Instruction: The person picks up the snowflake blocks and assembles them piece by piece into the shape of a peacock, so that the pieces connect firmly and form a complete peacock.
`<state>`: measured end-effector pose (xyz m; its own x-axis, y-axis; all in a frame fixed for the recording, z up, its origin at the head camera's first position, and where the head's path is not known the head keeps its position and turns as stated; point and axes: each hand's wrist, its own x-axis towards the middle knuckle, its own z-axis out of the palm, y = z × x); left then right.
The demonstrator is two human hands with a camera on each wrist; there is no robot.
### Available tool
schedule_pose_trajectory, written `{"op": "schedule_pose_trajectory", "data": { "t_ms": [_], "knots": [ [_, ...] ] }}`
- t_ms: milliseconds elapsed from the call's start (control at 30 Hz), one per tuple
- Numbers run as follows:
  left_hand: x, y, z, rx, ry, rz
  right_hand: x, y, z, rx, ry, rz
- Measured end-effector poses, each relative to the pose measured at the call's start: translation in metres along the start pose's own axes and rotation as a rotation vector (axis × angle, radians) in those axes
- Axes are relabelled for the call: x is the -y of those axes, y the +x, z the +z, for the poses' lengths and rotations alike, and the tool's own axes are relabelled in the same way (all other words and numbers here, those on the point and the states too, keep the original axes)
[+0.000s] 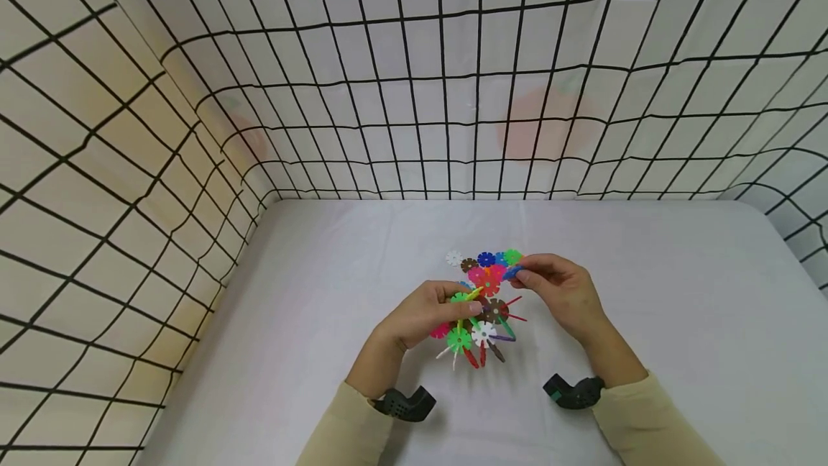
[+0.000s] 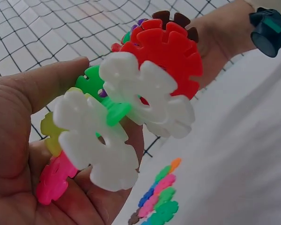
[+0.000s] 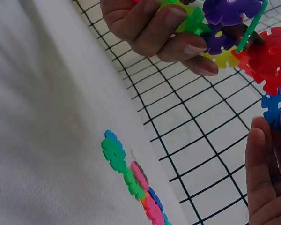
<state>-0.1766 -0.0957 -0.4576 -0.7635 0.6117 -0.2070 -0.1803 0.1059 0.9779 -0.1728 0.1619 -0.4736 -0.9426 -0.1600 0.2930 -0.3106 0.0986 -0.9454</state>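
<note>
My left hand (image 1: pixel 420 315) grips a many-coloured cluster of interlocked flower-shaped plastic discs (image 1: pixel 459 340), its thumb lying over the top. Two white discs (image 2: pixel 96 140) joined by a small green one face the left wrist camera, with a red disc (image 2: pixel 171 56) behind them. Between thumb and fingers, my right hand (image 1: pixel 566 293) pinches a blue disc (image 3: pixel 271 108). The blue disc meets the edge of a red disc (image 3: pixel 271 58) in the right wrist view; whether their slots are joined I cannot tell. Part of the cluster is hidden by the left hand.
Several loose discs, among them a white one (image 1: pixel 454 258), a brown one (image 1: pixel 468 265) and a green one (image 1: pixel 513 257), lie on the white tabletop (image 1: pixel 323 250) beyond the hands. Black netting (image 1: pixel 414 81) stands along the back and sides. Each wrist carries a black camera.
</note>
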Motion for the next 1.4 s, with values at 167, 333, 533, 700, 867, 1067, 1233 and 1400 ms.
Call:
{"op": "schedule_pose_trajectory", "data": {
  "t_ms": [167,333,533,700,867,1067,1233,1400],
  "knots": [
    [0.001,0.001,0.002,0.018,-0.006,-0.011,0.001,0.001,0.002,0.033,0.022,-0.045],
    [0.000,0.001,0.004,0.017,-0.006,-0.030,-0.001,0.002,0.002,0.041,0.017,-0.106],
    [-0.002,0.001,0.005,0.011,0.008,-0.049,-0.002,0.001,0.004,0.049,0.001,-0.179],
    [-0.003,0.002,0.004,-0.007,0.031,-0.057,-0.003,0.000,0.007,0.055,-0.007,-0.171],
    [-0.004,0.001,0.003,0.012,0.039,-0.066,-0.005,-0.002,0.012,0.077,0.002,-0.140],
    [-0.002,0.000,0.001,0.050,0.031,-0.072,-0.006,-0.001,0.017,0.059,0.001,-0.204],
    [-0.001,0.000,0.001,0.064,0.017,-0.078,-0.007,-0.002,0.020,0.052,0.002,-0.251],
    [0.000,0.000,0.003,0.093,-0.005,-0.083,-0.009,-0.002,0.021,0.062,-0.028,-0.272]
  ]
}}
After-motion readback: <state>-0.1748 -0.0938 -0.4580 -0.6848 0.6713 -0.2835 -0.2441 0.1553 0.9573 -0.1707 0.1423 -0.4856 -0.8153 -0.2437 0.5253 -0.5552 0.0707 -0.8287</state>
